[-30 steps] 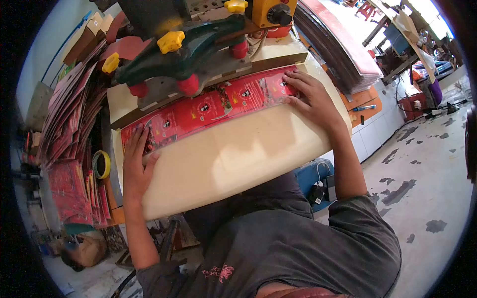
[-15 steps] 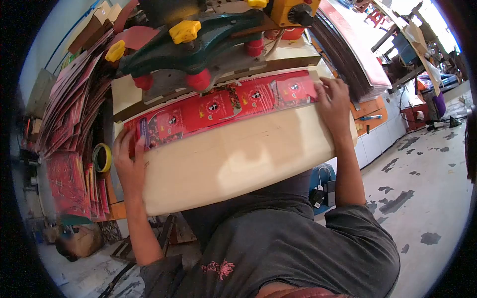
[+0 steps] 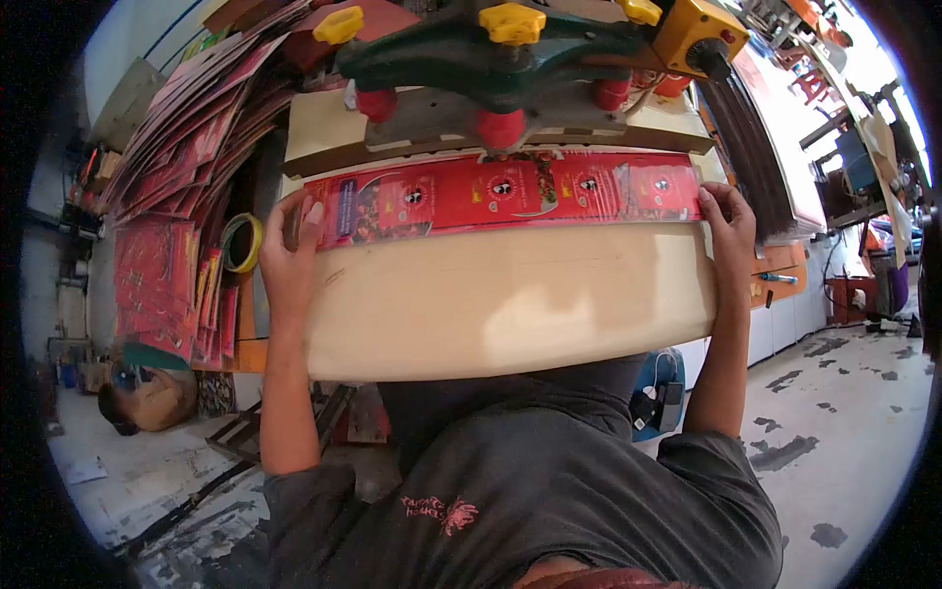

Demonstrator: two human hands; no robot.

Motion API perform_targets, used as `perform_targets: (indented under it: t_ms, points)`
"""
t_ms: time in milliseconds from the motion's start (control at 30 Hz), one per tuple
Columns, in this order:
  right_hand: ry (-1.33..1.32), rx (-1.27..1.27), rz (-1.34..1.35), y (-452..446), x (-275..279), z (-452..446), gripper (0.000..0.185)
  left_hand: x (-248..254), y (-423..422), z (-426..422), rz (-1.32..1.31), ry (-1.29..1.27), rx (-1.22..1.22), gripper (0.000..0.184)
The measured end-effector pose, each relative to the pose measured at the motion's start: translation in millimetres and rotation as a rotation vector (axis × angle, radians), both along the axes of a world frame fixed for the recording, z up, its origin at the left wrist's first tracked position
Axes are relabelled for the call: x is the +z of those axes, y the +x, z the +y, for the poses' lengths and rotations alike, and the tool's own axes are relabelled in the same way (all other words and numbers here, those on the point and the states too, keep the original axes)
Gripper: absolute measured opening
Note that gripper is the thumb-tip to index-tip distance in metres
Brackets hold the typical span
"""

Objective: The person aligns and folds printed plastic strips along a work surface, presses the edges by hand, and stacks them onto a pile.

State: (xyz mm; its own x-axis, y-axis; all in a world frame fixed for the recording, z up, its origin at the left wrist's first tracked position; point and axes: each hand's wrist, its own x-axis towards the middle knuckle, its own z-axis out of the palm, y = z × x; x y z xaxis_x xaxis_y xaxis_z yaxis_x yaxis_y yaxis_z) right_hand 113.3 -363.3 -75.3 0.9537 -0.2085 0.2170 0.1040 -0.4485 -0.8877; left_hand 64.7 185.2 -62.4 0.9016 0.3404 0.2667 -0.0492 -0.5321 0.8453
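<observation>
A strip of red printed packaging sheet point(image 3: 510, 194), glossy and repeated with round logos and food pictures, lies along the far part of a pale beige board point(image 3: 520, 294). At its left end is my left hand point(image 3: 291, 234), thumb on top and fingers curled at the edge. The opposite end is pinched by my right hand point(image 3: 728, 218), with the thumb near the corner. Just beyond the strip stands a dark green press frame point(image 3: 442, 64) with yellow knobs point(image 3: 512, 24) and red cylinders point(image 3: 500, 128). The strip's far edge runs close to the press's base.
Stacked red printed sheets point(image 3: 186, 147) lean at the left, with a yellow tape roll point(image 3: 242, 243) beside them. Another tall stack point(image 3: 775, 147) stands at the right, near a blue pen point(image 3: 778, 279). A yellow control box point(image 3: 699, 37) is at the upper right.
The view has turned, so the board and strip look more level and the press sits further right. Both hands stay at the strip's ends; my right fingers have shifted to its edge.
</observation>
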Motion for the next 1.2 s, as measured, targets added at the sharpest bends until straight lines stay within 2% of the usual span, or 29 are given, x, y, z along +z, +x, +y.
perform_targets:
  t_ms: [300,367,467,600,700,767,867,1100,1167,1200]
  points:
    - [0.186,0.059,0.004,2.6,-5.5,-10.7,0.025,-5.4,7.0,17.6,-0.125,-0.351,-0.076,0.035]
    - [0.21,0.067,-0.004,2.9,-8.5,-15.0,0.027,-2.7,6.3,13.4,-0.147,-0.458,-0.044,0.038]
    - [0.253,0.072,-0.012,2.9,-9.5,-16.3,0.027,-7.4,7.5,16.8,-0.123,-0.469,-0.001,0.042]
    - [0.308,0.065,-0.009,-0.5,-2.5,-8.2,0.019,-6.8,7.1,17.8,-0.065,-0.47,0.02,0.042]
    - [0.325,0.078,-0.031,-0.6,-3.3,-9.4,0.026,-9.6,7.9,21.1,-0.061,-0.447,0.033,0.037]
    - [0.329,0.075,-0.023,-2.1,-0.3,-7.4,0.024,-6.1,6.2,19.2,0.017,-0.332,0.07,0.037]
    - [0.31,0.071,-0.02,-2.4,1.0,-10.8,0.023,-12.4,9.0,26.5,-0.002,-0.292,0.065,0.032]
    - [0.395,0.043,-0.058,-14.2,7.9,-12.3,0.031,-11.1,4.3,18.7,-0.096,-0.44,0.038,0.019]
    - [0.444,0.04,-0.086,-14.3,10.0,-6.6,0.031,-10.5,2.2,19.8,-0.165,-0.126,0.049,0.019]
    - [0.495,0.041,-0.115,-13.5,10.3,-5.0,0.032,-8.6,-0.8,16.3,-0.166,-0.126,0.049,0.019]
